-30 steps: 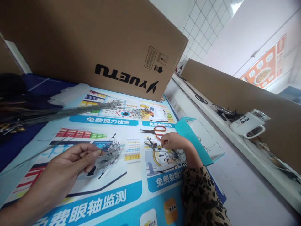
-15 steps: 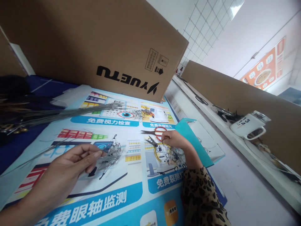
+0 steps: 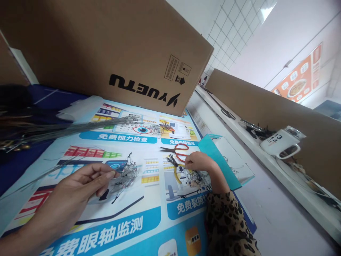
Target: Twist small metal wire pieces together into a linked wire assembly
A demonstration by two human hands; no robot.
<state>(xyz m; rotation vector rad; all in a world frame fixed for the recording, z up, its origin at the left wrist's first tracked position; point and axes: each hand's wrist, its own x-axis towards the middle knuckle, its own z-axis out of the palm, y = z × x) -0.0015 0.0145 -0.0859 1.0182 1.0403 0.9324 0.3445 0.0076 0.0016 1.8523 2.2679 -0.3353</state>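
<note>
My left hand (image 3: 92,183) pinches a tangled cluster of thin wire (image 3: 128,174) with dark loops at its ends, held just above the printed table cover. My right hand (image 3: 198,161), below a leopard-print sleeve, is closed with fingers bent down over a loose pile of small wire pieces (image 3: 198,179). What its fingertips hold, if anything, is hidden. Close to its left lie red-handled scissors (image 3: 177,150), and beside them yellow-handled pliers (image 3: 176,169), partly over the pile's edge.
A bundle of long thin wires (image 3: 87,125) stretches across the left. A large cardboard box (image 3: 106,46) stands at the back. An open turquoise box (image 3: 221,161) is right of my right hand. A white mug (image 3: 279,142) and another pair of scissors (image 3: 227,113) rest on the ledge.
My right hand has shifted slightly down and right, uncovering more of the red scissor handles. My left hand and its wire cluster stay nearly in place.
</note>
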